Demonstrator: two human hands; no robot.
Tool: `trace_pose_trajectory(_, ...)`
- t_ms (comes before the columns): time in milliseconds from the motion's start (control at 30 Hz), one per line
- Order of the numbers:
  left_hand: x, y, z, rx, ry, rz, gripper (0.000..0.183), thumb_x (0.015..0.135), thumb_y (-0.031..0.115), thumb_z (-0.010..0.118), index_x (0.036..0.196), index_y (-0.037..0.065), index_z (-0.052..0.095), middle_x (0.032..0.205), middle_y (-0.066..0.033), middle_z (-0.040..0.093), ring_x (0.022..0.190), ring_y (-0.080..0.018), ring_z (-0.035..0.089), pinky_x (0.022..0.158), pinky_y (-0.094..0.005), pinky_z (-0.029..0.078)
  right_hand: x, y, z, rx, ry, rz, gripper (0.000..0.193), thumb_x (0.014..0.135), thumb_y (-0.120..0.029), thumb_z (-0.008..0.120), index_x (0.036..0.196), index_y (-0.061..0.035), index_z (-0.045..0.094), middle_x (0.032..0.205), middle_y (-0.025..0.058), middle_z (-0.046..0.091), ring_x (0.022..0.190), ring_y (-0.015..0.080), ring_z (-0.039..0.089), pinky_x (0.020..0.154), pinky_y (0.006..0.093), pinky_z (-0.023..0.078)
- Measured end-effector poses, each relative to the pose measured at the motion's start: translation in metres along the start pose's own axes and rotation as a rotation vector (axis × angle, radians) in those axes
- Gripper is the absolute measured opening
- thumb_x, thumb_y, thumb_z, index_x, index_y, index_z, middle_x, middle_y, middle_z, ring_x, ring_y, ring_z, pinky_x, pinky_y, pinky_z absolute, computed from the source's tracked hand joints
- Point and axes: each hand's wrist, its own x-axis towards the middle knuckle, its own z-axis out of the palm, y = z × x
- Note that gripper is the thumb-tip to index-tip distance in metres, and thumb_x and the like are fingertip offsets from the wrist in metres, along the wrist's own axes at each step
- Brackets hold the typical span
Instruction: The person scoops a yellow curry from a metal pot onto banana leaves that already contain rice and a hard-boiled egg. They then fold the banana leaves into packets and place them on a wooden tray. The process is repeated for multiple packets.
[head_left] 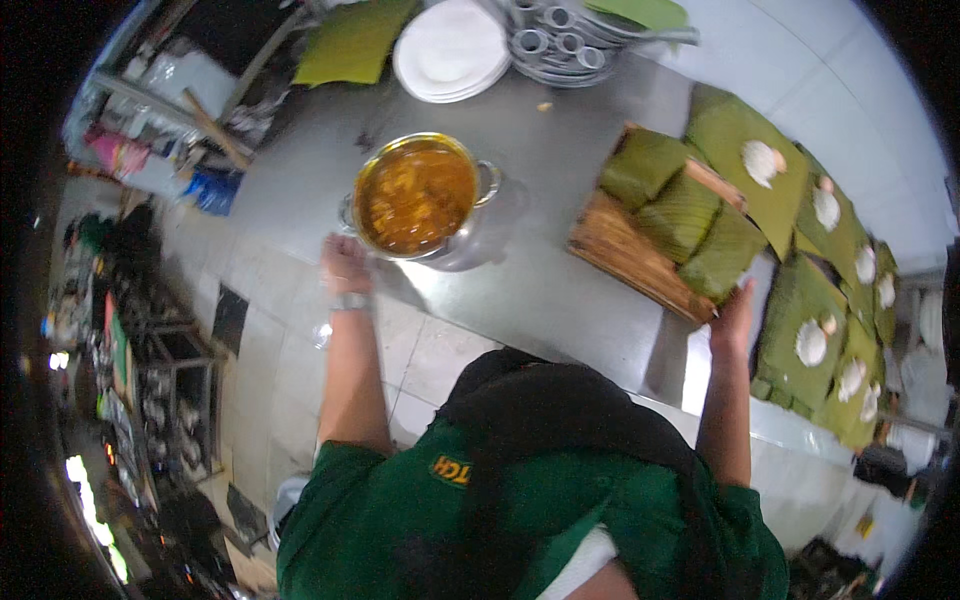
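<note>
A steel pot [462,243] of orange-brown stew stands on the steel table at the left, a loop handle on each side. Close to its left handle is my left hand [345,265], blurred; whether it touches the pot I cannot tell. At the right, folded banana-leaf parcels [683,222] lie on a wooden tray [625,250]. My right hand [733,318] grips the tray's near right corner, with some of its fingers hidden.
White plates [452,50] and grey metal dishes with small cups [565,45] stand at the back. Cut banana leaves [790,305] with white mounds and small round pieces spread along the right. A cut leaf [352,42] lies back left. Shelving [165,95] borders the left.
</note>
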Motion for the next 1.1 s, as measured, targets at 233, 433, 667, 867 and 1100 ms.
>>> trace_pose_trajectory(233, 0.083, 0.020, -0.005, -0.804, -0.562, -0.387, 0.037, 0.103, 0.022, 0.043, 0.129, -0.002, 0.055, 0.121, -0.0115, 0.064, 0.107, -0.0205, 0.061, 0.095, -0.0335, 0.051, 0.007, 0.039, 0.000, -0.489, 0.194, -0.430, 0.040, 0.100, -0.029, 0.042, 0.120, -0.0008, 0.063, 0.096, 0.0117, 0.068, 0.085, 0.0249, 0.061, 0.076, 0.0381, 0.049)
trace_pose_trajectory(433, 0.081, -0.010, -0.020, -0.533, -0.622, -0.433, 0.038, 0.101, 0.031, 0.051, 0.122, 0.002, 0.060, 0.115, -0.0077, 0.067, 0.097, -0.0167, 0.066, 0.083, -0.0321, 0.055, -0.031, 0.073, 0.055, -0.673, 0.158, -0.297, 0.027, 0.098, -0.014, 0.050, 0.112, 0.0029, 0.066, 0.095, 0.0109, 0.070, 0.082, 0.0174, 0.063, 0.069, 0.0321, 0.052)
trace_pose_trajectory(667, 0.041, -0.029, -0.040, -0.639, -0.591, -0.428, 0.036, 0.101, 0.030, 0.048, 0.121, 0.002, 0.059, 0.115, -0.0096, 0.067, 0.099, -0.0205, 0.066, 0.083, -0.0367, 0.056, -0.045, 0.116, 0.161, -0.400, -0.112, -0.221, 0.032, 0.095, -0.006, 0.052, 0.126, 0.0034, 0.056, 0.108, 0.0123, 0.066, 0.089, 0.0189, 0.064, 0.071, 0.0327, 0.056)
trace_pose_trajectory(867, -0.014, 0.008, -0.039, -0.559, -0.619, -0.439, 0.040, 0.101, 0.031, 0.045, 0.127, 0.001, 0.055, 0.124, -0.0118, 0.063, 0.108, -0.0261, 0.064, 0.090, -0.0420, 0.055, -0.088, 0.108, 0.217, -0.247, -0.109, 0.194, 0.037, 0.095, -0.018, 0.054, 0.127, -0.0004, 0.055, 0.106, 0.0088, 0.061, 0.089, 0.0213, 0.061, 0.077, 0.0365, 0.052)
trace_pose_trajectory(1100, -0.105, -0.003, -0.013, -0.661, -0.667, -0.504, 0.040, 0.100, 0.026, 0.044, 0.127, -0.001, 0.054, 0.123, -0.0154, 0.063, 0.109, -0.0284, 0.064, 0.092, -0.0438, 0.055, -0.122, 0.097, 0.195, -0.193, -0.516, 0.149, 0.038, 0.098, -0.033, 0.057, 0.122, -0.0042, 0.062, 0.113, 0.0045, 0.064, 0.095, 0.0134, 0.054, 0.080, 0.0319, 0.046)
